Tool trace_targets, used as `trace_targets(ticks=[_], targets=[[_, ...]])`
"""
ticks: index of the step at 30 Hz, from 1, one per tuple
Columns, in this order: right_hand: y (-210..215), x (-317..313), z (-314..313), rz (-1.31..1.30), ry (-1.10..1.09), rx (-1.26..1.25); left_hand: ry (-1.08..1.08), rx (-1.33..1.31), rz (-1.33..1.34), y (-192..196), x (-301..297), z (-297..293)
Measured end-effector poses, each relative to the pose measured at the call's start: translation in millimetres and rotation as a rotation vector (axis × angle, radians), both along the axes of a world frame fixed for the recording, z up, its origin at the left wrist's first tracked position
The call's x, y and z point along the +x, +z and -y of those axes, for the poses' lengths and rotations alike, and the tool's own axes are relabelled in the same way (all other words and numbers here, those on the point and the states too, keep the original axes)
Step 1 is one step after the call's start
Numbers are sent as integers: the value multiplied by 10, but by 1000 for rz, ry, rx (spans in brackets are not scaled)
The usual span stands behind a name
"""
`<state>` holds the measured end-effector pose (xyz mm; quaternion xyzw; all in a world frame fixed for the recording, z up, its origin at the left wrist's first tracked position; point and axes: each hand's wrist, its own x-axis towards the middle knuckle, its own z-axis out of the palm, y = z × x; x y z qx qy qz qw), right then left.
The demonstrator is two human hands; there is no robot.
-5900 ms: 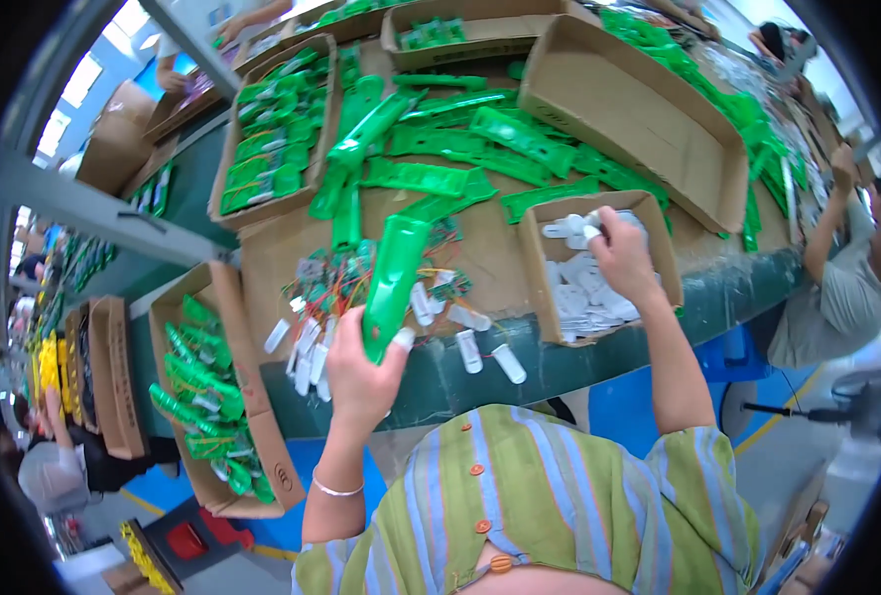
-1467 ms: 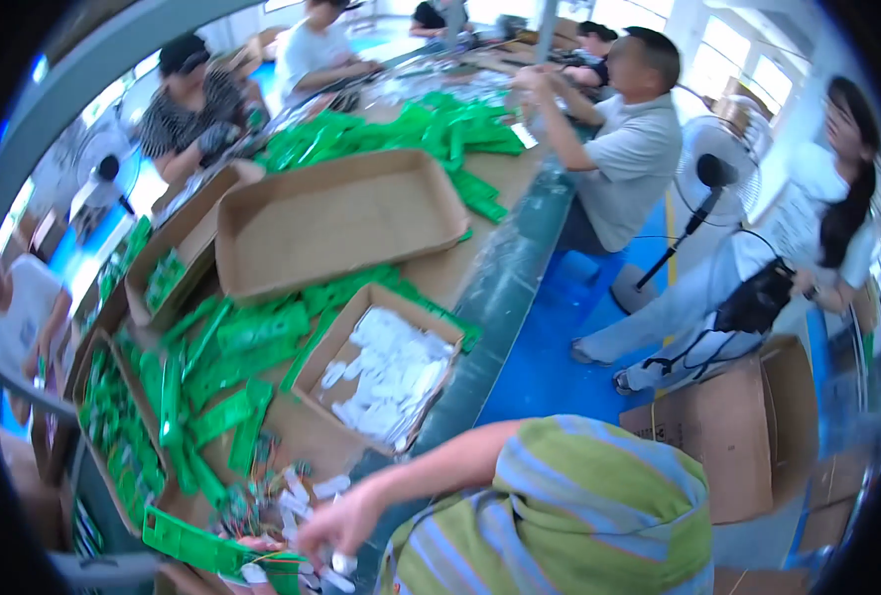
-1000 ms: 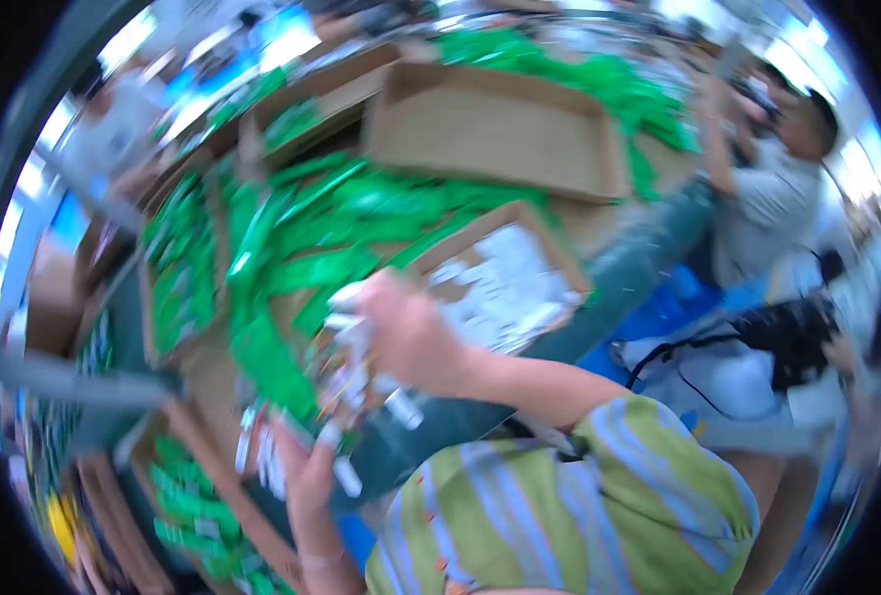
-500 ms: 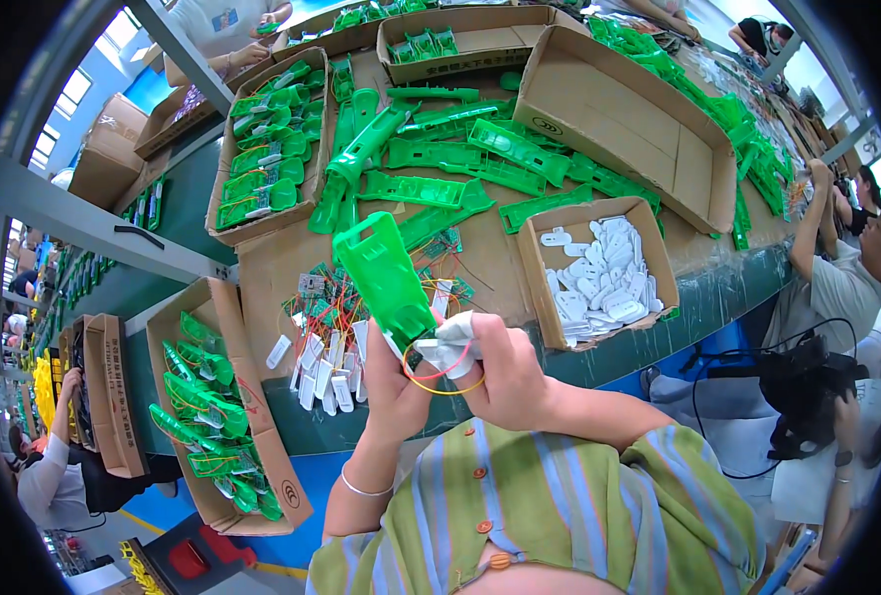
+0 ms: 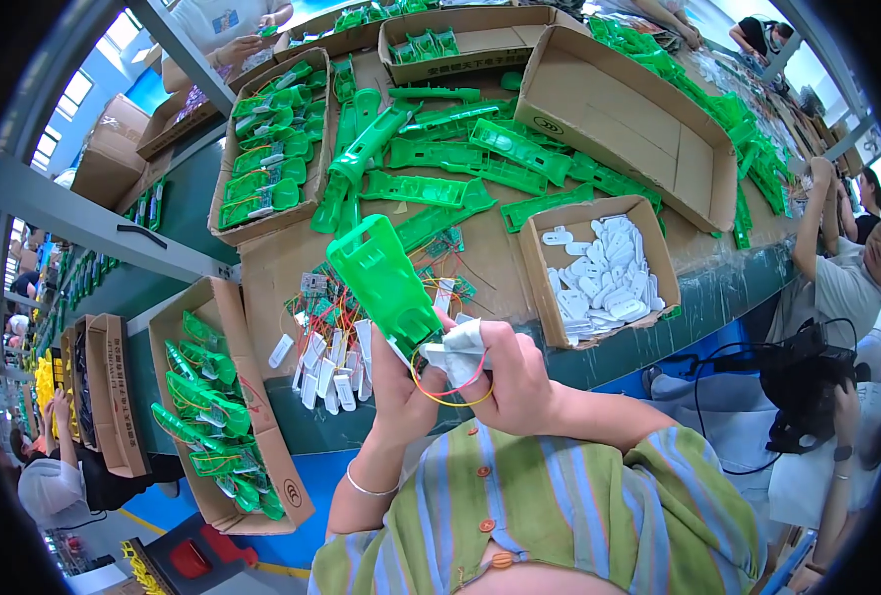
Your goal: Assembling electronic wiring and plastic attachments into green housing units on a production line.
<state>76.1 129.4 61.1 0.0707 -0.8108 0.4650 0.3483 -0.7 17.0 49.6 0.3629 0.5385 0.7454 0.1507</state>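
Note:
My left hand (image 5: 398,397) is closed round the lower end of a green plastic housing (image 5: 385,283), which tilts up and away to the left with its hollow side showing. My right hand (image 5: 522,382), white coverings on its fingertips, pinches a small white plastic part (image 5: 445,353) against that end. Red and yellow wires (image 5: 452,403) loop below the fingers. How the white part meets the housing is partly hidden by my fingers. Just beyond, on the table, lies a pile of white modules (image 5: 329,369) joined by wires to green circuit boards (image 5: 339,295).
A carton of white plastic pieces (image 5: 609,273) stands right. Wired green housings fill cartons at lower left (image 5: 297,506) and upper left (image 5: 224,213). Loose green housings (image 5: 440,188) lie ahead, beside a tilted carton (image 5: 639,129). A metal post (image 5: 113,238) crosses the left. Other people sit nearby.
Both hands have shifted very slightly, and the housing's upper end has tipped a little left. My grip looks the same, and the wire loop has moved slightly right.

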Motion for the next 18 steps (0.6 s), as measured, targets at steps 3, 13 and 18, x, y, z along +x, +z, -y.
trace_targets(ticks=[3,13,18], targets=[[7,12,-1,-2,-36,68,-9,4,36,4,18,-6],[-50,-43,-135,44,41,136,42,-323,-152,-61,-20,50],[143,-112,-519,-152,-143,311,-202,-224,293,-106,76,-23]])
